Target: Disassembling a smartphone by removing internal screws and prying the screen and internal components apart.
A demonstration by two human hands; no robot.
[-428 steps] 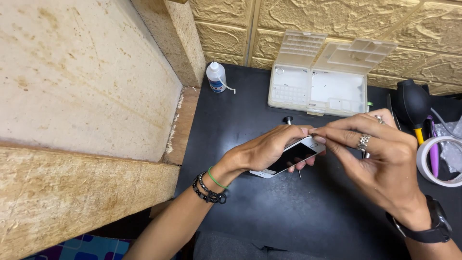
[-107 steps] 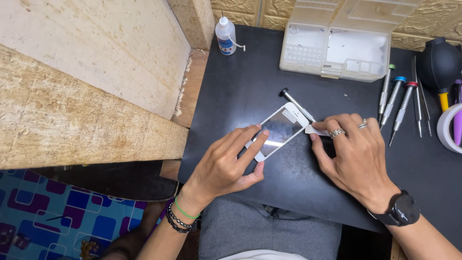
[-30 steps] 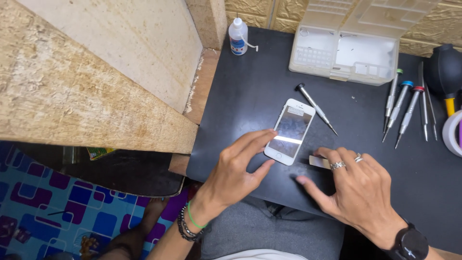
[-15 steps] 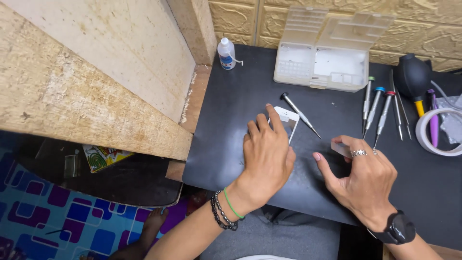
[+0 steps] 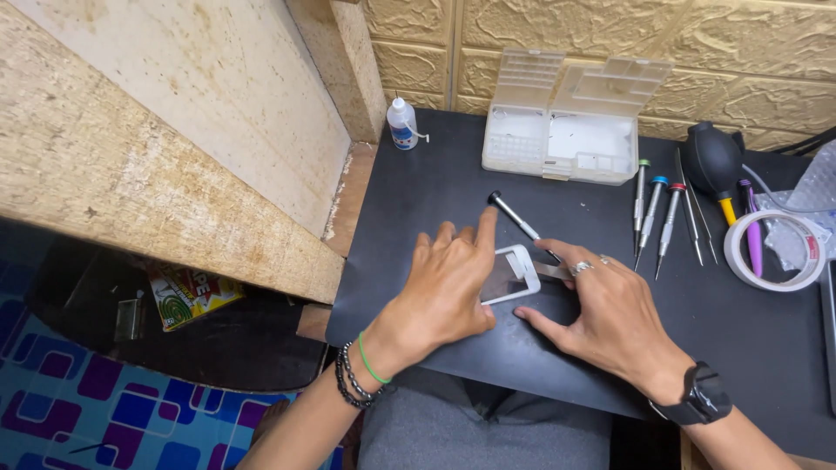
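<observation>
Where half a second ago the left hand hid most of the phone, it now lies flat on the near end, grip open. Right hand rests just beside it, fingers spread, pinning a small grey strip on the worktop; pressing down, not lifting

Clear parts box, dropper bottle, tape roll, black blower.

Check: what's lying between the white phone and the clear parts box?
Head view: one dark-handled screwdriver lies slantwise on the black mat between the white phone and the clear parts box; otherwise bare mat.
</observation>
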